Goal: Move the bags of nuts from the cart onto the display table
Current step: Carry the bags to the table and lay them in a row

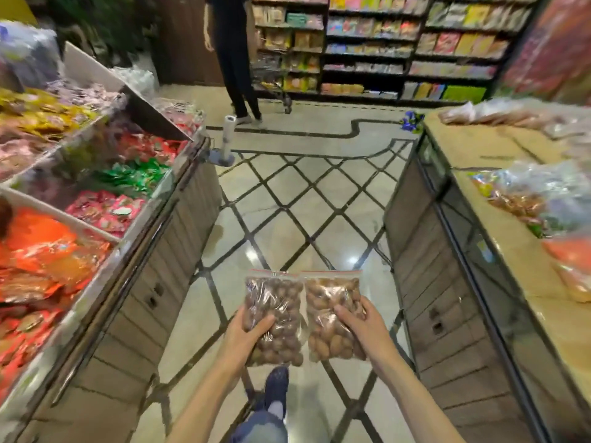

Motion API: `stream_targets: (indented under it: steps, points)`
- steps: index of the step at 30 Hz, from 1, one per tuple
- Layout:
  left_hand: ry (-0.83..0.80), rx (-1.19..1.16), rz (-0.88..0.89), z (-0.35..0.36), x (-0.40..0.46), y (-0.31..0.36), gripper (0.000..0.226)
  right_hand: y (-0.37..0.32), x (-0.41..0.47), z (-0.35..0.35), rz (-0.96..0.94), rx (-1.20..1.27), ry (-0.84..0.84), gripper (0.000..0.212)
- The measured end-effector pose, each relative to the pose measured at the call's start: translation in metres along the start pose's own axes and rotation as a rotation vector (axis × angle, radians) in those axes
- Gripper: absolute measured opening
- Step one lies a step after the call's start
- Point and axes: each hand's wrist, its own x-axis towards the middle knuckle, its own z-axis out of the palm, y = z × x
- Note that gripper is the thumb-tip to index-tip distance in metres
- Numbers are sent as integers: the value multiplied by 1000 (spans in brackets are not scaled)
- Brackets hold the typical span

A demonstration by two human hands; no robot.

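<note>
Two clear nut bags (303,318), red-sealed, side by side, brown nuts.

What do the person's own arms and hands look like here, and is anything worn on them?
Both forearms are bare right up to the bottom edge of the picture: no sleeves in view. The left hand and right hand have no gloves, and I can see no watch, bracelet or ring, though the picture is a little soft for small things. Lower down, blue jeans and a dark blue shoe show.
</note>
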Motion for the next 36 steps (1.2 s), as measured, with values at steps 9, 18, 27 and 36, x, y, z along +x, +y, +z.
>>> stream_targets:
  steps: [9,18,27,36]
  points:
    - [-288,95,-32,74,233,106,78,-80,166,-47,16,99,272,42]
    - [-431,125,-2,181,425,185,45,-144,328,-111,-19,219,462,35]
    - [-547,222,-13,308,618,251,45,-197,521,-217,-7,255,538,47]
    - [-630,222,-9,429,788,311,54,-274,674,-306,-17,252,650,37]
